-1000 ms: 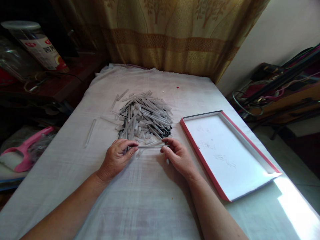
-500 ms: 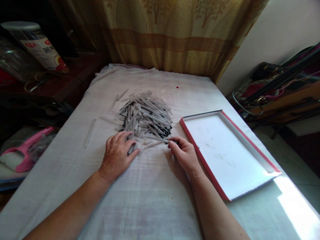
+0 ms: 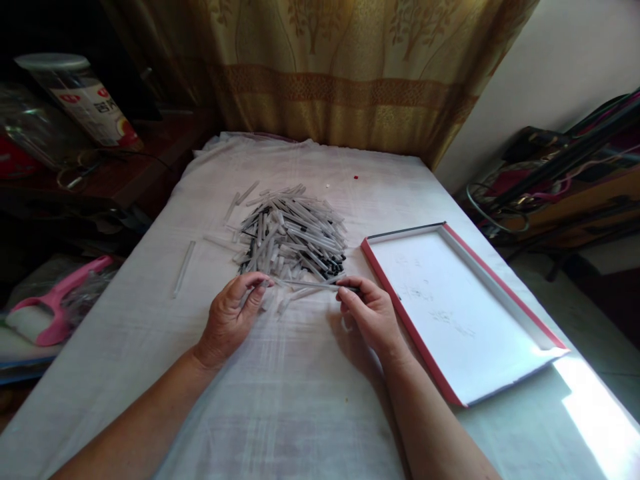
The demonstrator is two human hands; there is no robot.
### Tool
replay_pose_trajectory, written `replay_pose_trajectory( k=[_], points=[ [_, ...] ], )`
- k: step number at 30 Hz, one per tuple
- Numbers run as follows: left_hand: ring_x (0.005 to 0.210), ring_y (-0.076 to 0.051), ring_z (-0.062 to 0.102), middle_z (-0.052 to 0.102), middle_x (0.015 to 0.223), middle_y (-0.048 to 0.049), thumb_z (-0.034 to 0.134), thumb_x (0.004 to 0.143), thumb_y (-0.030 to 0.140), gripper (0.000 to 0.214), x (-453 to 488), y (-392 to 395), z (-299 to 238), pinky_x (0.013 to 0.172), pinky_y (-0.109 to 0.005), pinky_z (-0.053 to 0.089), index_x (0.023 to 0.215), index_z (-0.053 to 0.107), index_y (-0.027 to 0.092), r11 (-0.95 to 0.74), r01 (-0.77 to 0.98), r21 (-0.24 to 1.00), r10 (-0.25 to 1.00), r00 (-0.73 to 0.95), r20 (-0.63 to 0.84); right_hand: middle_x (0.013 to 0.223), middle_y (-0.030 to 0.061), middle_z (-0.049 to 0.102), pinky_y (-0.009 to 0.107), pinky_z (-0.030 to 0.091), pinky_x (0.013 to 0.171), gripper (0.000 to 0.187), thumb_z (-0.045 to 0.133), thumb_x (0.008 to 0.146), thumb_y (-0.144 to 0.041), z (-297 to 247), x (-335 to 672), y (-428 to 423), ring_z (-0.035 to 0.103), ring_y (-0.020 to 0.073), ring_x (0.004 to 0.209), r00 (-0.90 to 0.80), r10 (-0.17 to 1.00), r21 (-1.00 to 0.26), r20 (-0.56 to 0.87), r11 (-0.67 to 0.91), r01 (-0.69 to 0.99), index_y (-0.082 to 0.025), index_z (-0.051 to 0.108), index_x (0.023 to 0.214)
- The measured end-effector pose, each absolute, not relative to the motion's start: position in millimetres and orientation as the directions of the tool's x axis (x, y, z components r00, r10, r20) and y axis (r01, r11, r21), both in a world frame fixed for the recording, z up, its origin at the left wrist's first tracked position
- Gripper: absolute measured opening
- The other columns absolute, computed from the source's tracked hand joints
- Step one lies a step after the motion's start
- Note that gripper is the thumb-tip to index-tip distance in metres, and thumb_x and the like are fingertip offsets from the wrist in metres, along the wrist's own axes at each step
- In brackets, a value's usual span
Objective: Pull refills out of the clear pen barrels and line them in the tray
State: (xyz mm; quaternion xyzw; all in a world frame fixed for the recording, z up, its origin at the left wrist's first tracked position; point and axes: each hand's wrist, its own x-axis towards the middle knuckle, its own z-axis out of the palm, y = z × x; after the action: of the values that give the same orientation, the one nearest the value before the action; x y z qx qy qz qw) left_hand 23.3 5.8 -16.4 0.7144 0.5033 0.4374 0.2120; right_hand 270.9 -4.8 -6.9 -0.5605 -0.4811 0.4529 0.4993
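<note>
A pile of translucent pen barrels (image 3: 300,230) lies on the cloth-covered table, several of them with black ends. My right hand (image 3: 370,310), near the pile's front right, pinches a slim pen barrel (image 3: 313,285) that points left across the pile's near edge. Its dark end sits among my right fingers. At the front left of the pile, my left hand (image 3: 233,317) is closed, thumb against the fingertips; a small pale piece seems to show there, too small to name. Clear caps and barrels lie between the two hands.
A shallow red-edged box lid (image 3: 463,403) with a white inside lies to the right. One loose barrel (image 3: 184,270) lies at left. Tiny red (image 3: 356,177) and white bits are near the back. A plastic jar (image 3: 93,100) and a pink-handled roller (image 3: 60,297) stand left.
My left hand has drawn back slightly from the pile, and its fingers have closed into a pinch. The right hand keeps its barrel almost in place, its left tip a little lower.
</note>
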Motion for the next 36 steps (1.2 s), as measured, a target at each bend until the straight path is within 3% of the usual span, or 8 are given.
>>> replay_pose_trajectory(
  k=[4, 14, 19, 25, 36],
  points=[
    [0.087, -0.019, 0.07, 0.074, 0.095, -0.0041, 0.052, 0.096, 0.038, 0.018, 27, 3, -18, 0.075, -0.031, 0.058, 0.107, 0.061, 0.026, -0.336, 0.419, 0.843, 0.94, 0.092, 0.328, 0.065, 0.0012, 0.067, 0.025, 0.049, 0.051, 0.02, 0.07, 0.075, -0.035, 0, 269, -7, 0.059, 0.0133, 0.053, 0.135, 0.991, -0.999, 0.01, 0.005, 0.033, -0.019, 0.069, 0.086],
    [0.088, -0.017, 0.068, 0.071, 0.096, -0.0044, 0.053, 0.095, 0.032, 0.019, 27, 4, -17, 0.081, -0.028, 0.055, 0.104, 0.066, 0.022, -0.397, 0.505, 0.767, 0.917, 0.172, 0.361, 0.061, 0.0, 0.063, 0.023, 0.044, 0.047, 0.019, 0.068, 0.075, -0.034, -2, 266, -10, 0.056, 0.0124, 0.052, 0.084, 0.996, -0.998, -0.021, -0.026, 0.062, -0.018, 0.071, 0.085],
    [0.089, -0.017, 0.068, 0.072, 0.093, -0.0052, 0.055, 0.094, 0.028, 0.017, 28, 7, -14, 0.083, -0.027, 0.054, 0.099, 0.068, 0.019, -0.504, 0.537, 0.676, 0.861, 0.253, 0.441, 0.072, 0.0033, 0.071, 0.025, 0.048, 0.054, 0.023, 0.065, 0.079, -0.035, -5, 270, -9, 0.062, 0.0147, 0.06, -0.036, 0.999, -0.985, -0.013, -0.007, 0.171, -0.018, 0.075, 0.092],
    [0.08, -0.016, 0.071, 0.075, 0.087, -0.0046, 0.061, 0.091, 0.03, 0.017, 27, 6, -19, 0.075, -0.024, 0.056, 0.097, 0.072, 0.019, -0.495, 0.508, 0.705, 0.869, 0.313, 0.384, 0.09, 0.0068, 0.078, 0.032, 0.053, 0.075, 0.021, 0.062, 0.085, -0.031, -6, 277, -7, 0.071, 0.0213, 0.082, -0.265, 0.964, -0.911, 0.004, 0.113, 0.398, -0.02, 0.078, 0.093],
    [0.073, -0.014, 0.071, 0.076, 0.08, -0.0032, 0.064, 0.088, 0.028, 0.014, 30, 2, -20, 0.07, -0.021, 0.055, 0.091, 0.075, 0.019, -0.48, 0.493, 0.726, 0.876, 0.309, 0.37, 0.084, 0.0045, 0.075, 0.027, 0.05, 0.072, 0.021, 0.056, 0.091, -0.027, -9, 278, -4, 0.068, 0.0164, 0.076, -0.349, 0.934, -0.864, 0.077, 0.237, 0.445, -0.02, 0.076, 0.092]
  ],
)
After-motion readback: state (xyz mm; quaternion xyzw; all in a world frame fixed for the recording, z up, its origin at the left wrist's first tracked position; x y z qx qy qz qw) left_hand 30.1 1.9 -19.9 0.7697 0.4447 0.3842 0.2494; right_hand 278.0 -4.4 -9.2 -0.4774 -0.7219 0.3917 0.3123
